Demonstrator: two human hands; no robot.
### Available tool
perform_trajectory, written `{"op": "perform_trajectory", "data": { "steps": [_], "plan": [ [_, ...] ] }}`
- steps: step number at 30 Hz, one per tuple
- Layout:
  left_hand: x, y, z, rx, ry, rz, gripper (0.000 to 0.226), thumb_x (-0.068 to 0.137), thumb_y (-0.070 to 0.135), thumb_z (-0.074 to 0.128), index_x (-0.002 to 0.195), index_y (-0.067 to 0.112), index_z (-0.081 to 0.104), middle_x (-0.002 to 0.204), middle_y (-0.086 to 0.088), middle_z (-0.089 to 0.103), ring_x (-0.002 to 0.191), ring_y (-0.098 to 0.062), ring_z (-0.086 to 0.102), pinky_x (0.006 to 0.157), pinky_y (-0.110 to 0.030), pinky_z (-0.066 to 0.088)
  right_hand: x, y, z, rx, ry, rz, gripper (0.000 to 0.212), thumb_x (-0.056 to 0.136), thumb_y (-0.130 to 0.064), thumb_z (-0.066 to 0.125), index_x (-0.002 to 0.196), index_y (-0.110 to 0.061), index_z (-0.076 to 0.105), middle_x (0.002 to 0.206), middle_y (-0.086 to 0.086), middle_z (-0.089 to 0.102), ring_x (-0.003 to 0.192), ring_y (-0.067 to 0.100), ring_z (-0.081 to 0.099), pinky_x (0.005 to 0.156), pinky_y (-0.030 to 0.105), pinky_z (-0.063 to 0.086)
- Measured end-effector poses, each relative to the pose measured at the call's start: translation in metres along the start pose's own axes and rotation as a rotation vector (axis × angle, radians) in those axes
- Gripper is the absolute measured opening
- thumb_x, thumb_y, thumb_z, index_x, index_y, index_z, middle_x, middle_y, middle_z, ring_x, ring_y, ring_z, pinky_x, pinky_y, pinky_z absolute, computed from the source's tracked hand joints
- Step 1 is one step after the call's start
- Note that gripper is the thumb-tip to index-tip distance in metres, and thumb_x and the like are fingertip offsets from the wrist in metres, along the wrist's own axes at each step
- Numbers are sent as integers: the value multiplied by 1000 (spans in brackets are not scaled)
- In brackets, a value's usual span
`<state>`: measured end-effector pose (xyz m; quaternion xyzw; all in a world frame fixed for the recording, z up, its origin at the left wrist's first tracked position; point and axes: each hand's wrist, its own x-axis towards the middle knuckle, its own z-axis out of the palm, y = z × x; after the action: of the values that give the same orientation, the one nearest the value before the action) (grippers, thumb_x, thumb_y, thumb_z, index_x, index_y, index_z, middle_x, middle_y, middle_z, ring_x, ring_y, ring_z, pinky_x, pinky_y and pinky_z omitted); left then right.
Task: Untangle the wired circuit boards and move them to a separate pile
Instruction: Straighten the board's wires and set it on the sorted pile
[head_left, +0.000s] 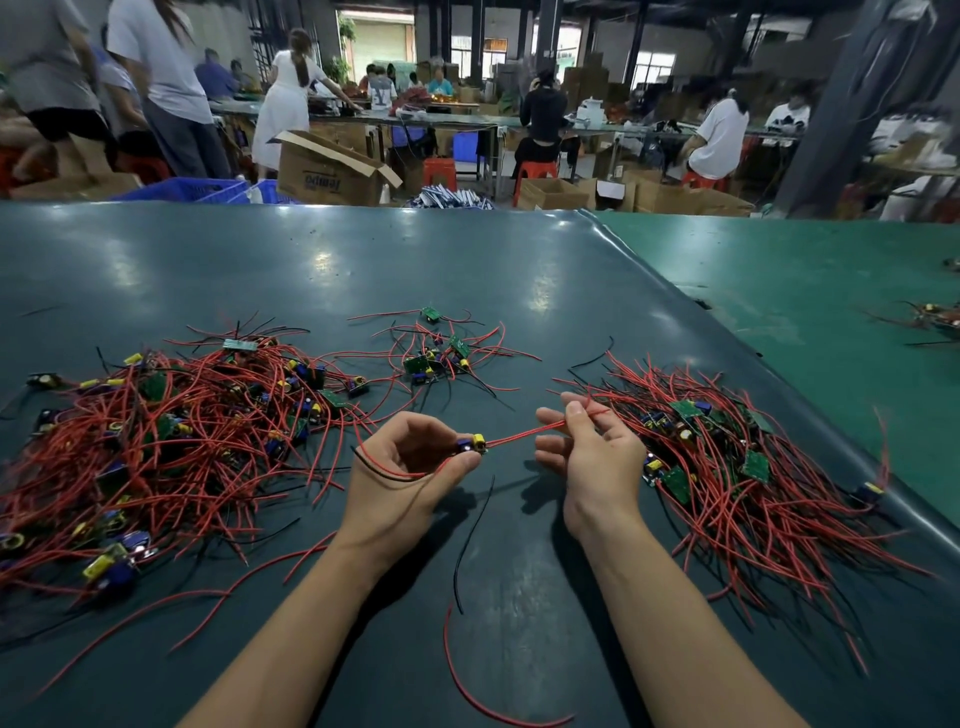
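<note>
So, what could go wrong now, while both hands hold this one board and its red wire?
1. The left hand holds the circuit board while the right hand pinches its red wire; a hard pull may strain the wire's joint.
2. The right hand is beside the right pile; the wire could catch there.
3. The hanging black wire may snag.

**Camera placement: single head-worn view**

One wide-angle camera, worn on the person's head, faces forward and down over the worktop (291, 260). Both forearms enter from the bottom edge, with the hands close beneath the lens at centre frame. The upper third looks level across a workshop floor. Straight edges bow near the borders. No second view is supplied.
</note>
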<state>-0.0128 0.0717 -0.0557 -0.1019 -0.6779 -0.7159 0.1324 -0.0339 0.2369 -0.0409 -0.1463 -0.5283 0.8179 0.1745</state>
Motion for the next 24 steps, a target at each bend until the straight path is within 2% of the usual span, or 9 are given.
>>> {"op": "perform_trajectory", "data": {
  "steps": [3, 5, 7, 12, 16, 20, 24],
  "plan": [
    [0, 2, 0, -10, -13, -12, 25, 72, -8, 79, 90, -4, 62, 87, -12, 75, 82, -20, 73, 76, -24, 57, 2, -5, -3, 99, -8, 54, 11, 100, -7, 53, 102, -6, 63, 68, 9, 72, 40, 9, 54, 40, 18, 45],
    [0, 3, 0, -27, -15, -32, 25, 72, -8, 79, 90, -5, 62, 87, -10, 76, 81, -17, 73, 72, -21, 56, 3, -8, -4, 111, -6, 75, 9, 98, -11, 57, 98, -5, 64, 65, 10, 72, 38, 9, 52, 37, 18, 43],
    [0, 4, -1, -39, -23, -51, 26, 72, -8, 79, 90, -4, 62, 87, -9, 76, 81, -16, 73, 70, -20, 55, 5, -9, -5, 66, 12, 56, 12, 96, -14, 60, 90, -4, 63, 66, 11, 72, 37, 10, 52, 36, 18, 42],
    [0, 4, -2, -27, -7, -53, 24, 73, -7, 79, 89, -2, 63, 87, -8, 76, 81, -16, 73, 69, -20, 55, 6, -13, -10, -44, 92, -47, 12, 90, -11, 69, 86, -1, 64, 65, 4, 73, 40, 10, 57, 37, 19, 45],
    [1, 4, -2, -4, -3, -70, 22, 74, -3, 80, 90, -1, 64, 87, -7, 76, 82, -18, 73, 74, -25, 58, 7, -19, -14, 17, 66, 2, 22, 95, -18, 63, 85, 1, 65, 63, 9, 71, 40, 11, 56, 37, 19, 44],
    [3, 4, -4, 2, 43, -84, 22, 75, -5, 79, 91, -1, 64, 85, -6, 76, 79, -16, 72, 75, -25, 58, 6, -22, -13, 94, -21, 92, 11, 95, -9, 60, 97, 2, 63, 60, 9, 69, 42, 10, 59, 41, 17, 49],
    [2, 4, -3, -10, 54, -89, 21, 75, -6, 78, 89, 1, 64, 83, -5, 75, 76, -15, 70, 72, -23, 56, 6, -26, -14, 236, -96, 192, 11, 96, -8, 57, 94, 2, 61, 65, 10, 72, 52, 13, 67, 46, 15, 53]
  ]
}}
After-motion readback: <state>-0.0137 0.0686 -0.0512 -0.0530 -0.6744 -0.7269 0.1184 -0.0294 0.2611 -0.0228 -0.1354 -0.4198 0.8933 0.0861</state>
